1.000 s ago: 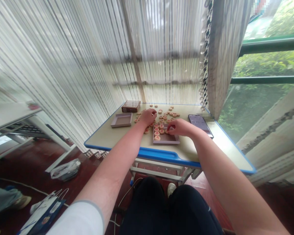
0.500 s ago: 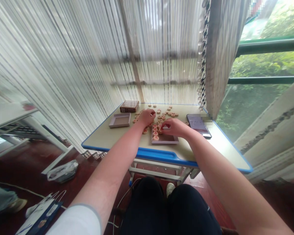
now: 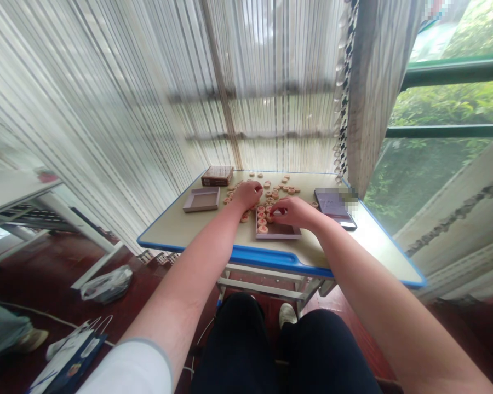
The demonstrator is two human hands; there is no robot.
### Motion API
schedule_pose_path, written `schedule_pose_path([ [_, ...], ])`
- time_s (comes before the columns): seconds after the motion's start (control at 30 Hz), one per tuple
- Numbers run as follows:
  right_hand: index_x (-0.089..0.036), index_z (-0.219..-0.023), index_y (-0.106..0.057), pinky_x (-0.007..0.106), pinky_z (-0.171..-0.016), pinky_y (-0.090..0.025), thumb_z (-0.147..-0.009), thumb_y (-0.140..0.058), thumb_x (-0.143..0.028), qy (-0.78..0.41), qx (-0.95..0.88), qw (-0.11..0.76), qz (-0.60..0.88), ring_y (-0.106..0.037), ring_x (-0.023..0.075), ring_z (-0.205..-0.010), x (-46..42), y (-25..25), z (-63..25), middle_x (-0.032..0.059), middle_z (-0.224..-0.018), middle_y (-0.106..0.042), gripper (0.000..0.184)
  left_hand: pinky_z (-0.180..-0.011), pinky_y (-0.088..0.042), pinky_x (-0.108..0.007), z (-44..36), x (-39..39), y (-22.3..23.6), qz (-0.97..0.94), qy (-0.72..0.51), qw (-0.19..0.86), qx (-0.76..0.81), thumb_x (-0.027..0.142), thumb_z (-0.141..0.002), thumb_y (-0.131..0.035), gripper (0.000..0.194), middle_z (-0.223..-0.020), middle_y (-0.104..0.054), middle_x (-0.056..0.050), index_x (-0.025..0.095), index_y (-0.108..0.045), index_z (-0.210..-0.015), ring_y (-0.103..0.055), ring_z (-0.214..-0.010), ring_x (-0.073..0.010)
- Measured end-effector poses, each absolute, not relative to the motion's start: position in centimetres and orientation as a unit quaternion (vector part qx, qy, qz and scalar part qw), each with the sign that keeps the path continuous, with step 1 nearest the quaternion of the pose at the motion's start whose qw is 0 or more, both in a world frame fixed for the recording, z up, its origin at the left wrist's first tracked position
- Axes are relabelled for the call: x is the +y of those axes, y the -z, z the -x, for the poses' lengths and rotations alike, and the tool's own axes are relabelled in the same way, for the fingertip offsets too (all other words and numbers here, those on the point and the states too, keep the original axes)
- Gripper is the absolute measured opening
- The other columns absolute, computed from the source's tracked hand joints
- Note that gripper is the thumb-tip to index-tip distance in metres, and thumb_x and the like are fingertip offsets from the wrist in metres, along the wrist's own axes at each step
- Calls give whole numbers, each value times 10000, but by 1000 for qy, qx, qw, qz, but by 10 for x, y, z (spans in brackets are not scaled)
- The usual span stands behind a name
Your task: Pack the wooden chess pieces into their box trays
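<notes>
Round wooden chess pieces (image 3: 280, 189) with red and dark marks lie scattered on a small blue-edged desk (image 3: 271, 258). A shallow grey tray (image 3: 283, 232) in front of me holds several pieces in rows at its left side. My right hand (image 3: 294, 212) hovers over that tray, fingers pinched on a piece among the rows. My left hand (image 3: 247, 193) rests curled over the loose pieces just left of the tray; what is under it is hidden.
A second empty grey tray (image 3: 202, 200) and a brown box (image 3: 217, 175) sit at the desk's left. A phone (image 3: 334, 207) lies at the right. Striped curtains hang behind; a window is at the right. Bags (image 3: 107, 283) lie on the floor, left.
My right hand has shifted left across the tray towards the rows of pieces. My left hand has stayed over the loose pieces.
</notes>
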State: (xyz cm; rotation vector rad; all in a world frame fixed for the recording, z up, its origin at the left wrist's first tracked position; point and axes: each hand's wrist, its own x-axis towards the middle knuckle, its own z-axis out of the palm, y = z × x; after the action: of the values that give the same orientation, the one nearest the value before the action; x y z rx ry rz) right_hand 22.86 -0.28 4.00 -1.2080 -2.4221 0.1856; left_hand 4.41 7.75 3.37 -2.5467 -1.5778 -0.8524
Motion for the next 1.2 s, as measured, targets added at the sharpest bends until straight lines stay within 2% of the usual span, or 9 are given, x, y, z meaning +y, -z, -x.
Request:
schedule_pose_path([
  [0.23, -219, -885, -719, 234, -618, -386, -726, -620, -375, -89, -858, 227, 451, -544, 137, -658, -5, -44, -231, 18, -756, -663, 243, -849, -459, -318, -42, 77, -33, 817, 269, 7, -510, 294, -817, -496, 244, -917, -699, -57, 195, -685, -936, -617, -860, -185],
  [0.37, -215, -892, -717, 235, -644, -392, -738, -586, -301, -58, -834, 252, 487, -547, 139, -683, 1, -43, -238, 23, -765, -646, 220, -833, -466, -318, -41, 78, -32, 821, 274, 10, -501, 281, -814, -494, 242, -906, -698, -58, 184, -685, -926, -616, -847, -184],
  [0.57, -231, -926, -714, 248, -668, -412, -745, -573, -294, -15, -805, 227, 548, -569, 162, -740, 14, -33, -243, 46, -878, -660, 238, -839, -459, -314, -41, 79, -31, 818, 270, 14, -508, 292, -818, -490, 242, -910, -699, -56, 189, -683, -921, -616, -848, -180],
  [1.0, -224, -887, -720, 245, -643, -403, -772, -544, -308, -13, -794, 211, 570, -587, 169, -771, 23, -29, -240, 41, -876, -686, 227, -881, -440, -311, -46, 74, -34, 824, 253, 16, -507, 288, -840, -464, 267, -954, -696, -66, 194, -693, -939, -610, -924, -192],
  [1.2, -214, -894, -723, 252, -637, -403, -777, -535, -338, -19, -785, 216, 581, -593, 176, -768, 25, -29, -241, 48, -872, -693, 253, -910, -425, -303, -52, 85, -30, 852, 259, -21, -455, 378, -924, -300, 432, -996, -689, -66, 197, -691, -965, -598, -976, -175],
])
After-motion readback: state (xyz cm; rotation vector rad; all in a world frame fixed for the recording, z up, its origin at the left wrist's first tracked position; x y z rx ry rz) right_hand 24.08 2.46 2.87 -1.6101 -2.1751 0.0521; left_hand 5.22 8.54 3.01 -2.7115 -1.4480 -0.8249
